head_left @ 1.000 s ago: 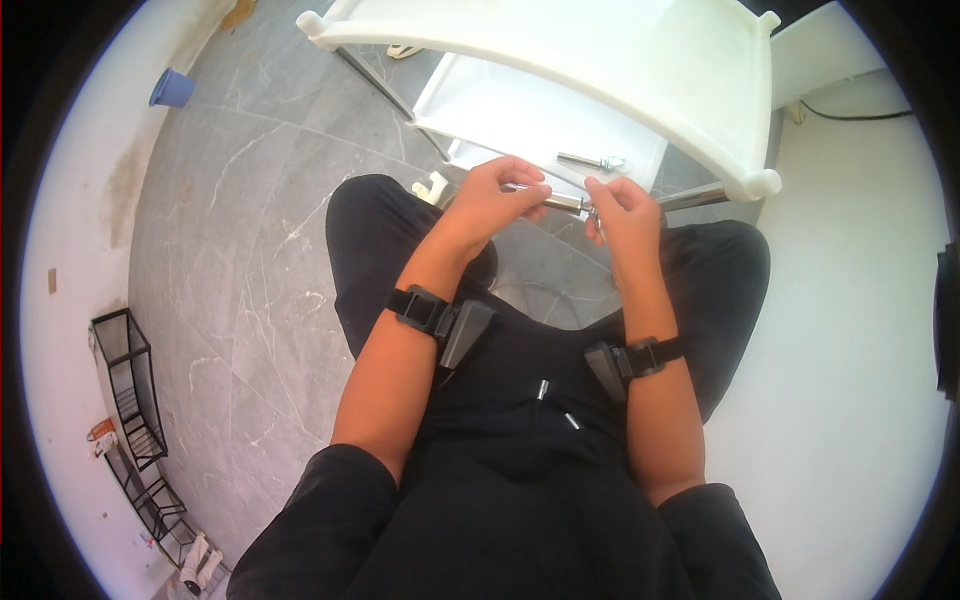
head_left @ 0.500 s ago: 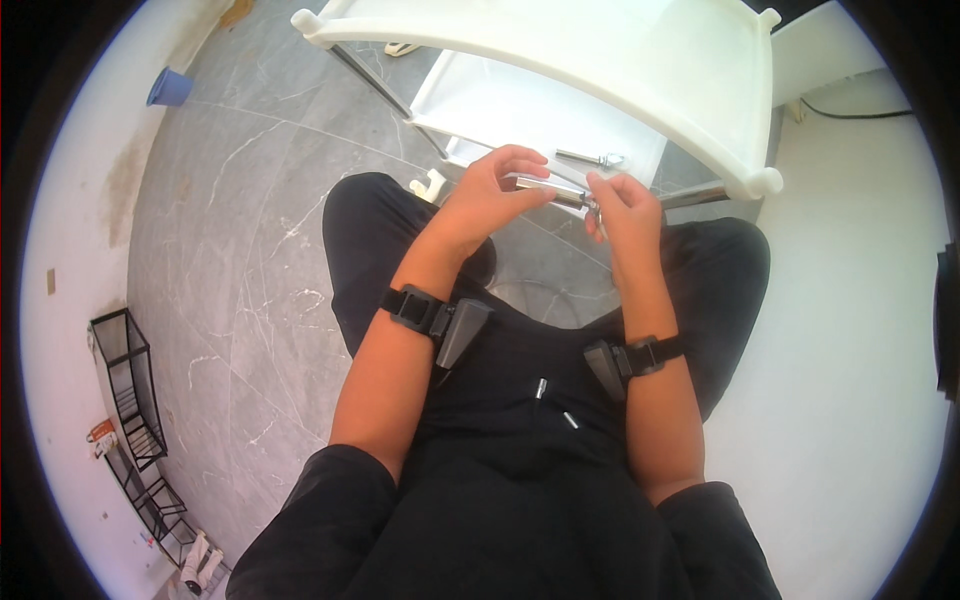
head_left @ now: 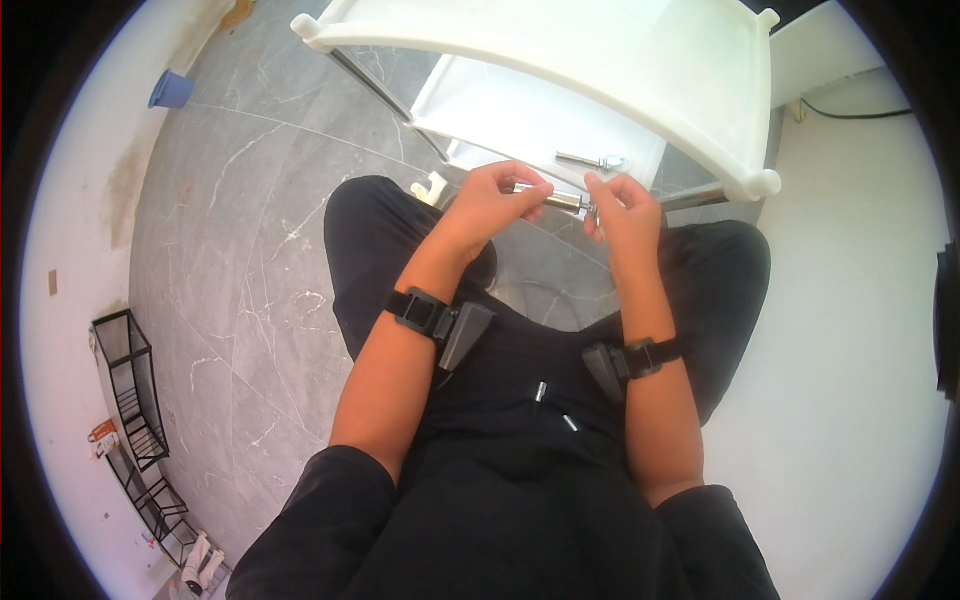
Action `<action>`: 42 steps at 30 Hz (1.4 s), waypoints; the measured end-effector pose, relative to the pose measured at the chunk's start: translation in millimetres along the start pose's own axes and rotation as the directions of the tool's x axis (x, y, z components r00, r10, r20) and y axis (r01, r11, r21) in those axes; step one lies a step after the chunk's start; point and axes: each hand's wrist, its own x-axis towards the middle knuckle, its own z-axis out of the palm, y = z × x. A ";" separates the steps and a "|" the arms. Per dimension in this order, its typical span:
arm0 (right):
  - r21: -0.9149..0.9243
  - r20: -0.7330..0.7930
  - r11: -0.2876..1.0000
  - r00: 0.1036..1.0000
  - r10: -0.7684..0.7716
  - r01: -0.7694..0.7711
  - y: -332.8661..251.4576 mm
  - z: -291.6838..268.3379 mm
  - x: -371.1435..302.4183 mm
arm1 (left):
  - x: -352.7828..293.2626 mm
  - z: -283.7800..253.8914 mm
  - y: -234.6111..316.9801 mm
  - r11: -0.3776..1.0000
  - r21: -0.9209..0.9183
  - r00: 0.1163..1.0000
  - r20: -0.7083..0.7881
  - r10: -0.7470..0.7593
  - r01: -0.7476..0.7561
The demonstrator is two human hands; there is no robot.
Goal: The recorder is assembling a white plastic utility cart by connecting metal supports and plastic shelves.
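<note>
1. Head view: our left hand (head_left: 497,200) grips a short metal tube (head_left: 562,200), held level just below the white shelf (head_left: 690,90).
2. Our right hand (head_left: 625,210) pinches a small fitting at the tube's end; we should keep both aligned and turn gently.
3. Another bolt (head_left: 590,160) lies on the lower tier of the shelf.

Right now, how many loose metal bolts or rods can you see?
2: one metal rod held between the left hand and right hand, one bolt on the white shelf. Others may be hidden.
</note>
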 end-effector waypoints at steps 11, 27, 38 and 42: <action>-0.068 0.009 0.998 1.000 0.019 -0.018 -1.5 -2.0 -2.2 | -3.2 3.7 -2.8 0.984 0.082 0.988 0.024 0.155 -0.157; 0.034 -0.008 0.999 0.999 0.039 -0.039 -5.7 -1.1 -1.3 | -7.0 8.1 8.1 0.990 -0.056 0.992 -0.016 0.126 -0.127; -0.051 -0.003 0.998 0.999 0.039 -0.039 -4.8 -0.8 -4.8 | -2.7 2.6 -2.7 0.978 0.111 0.984 0.053 0.172 -0.177; 0.032 -0.010 0.998 0.999 0.052 -0.052 -4.8 -2.3 1.8 | -2.7 11.7 2.8 0.934 0.005 0.933 0.024 0.358 -0.358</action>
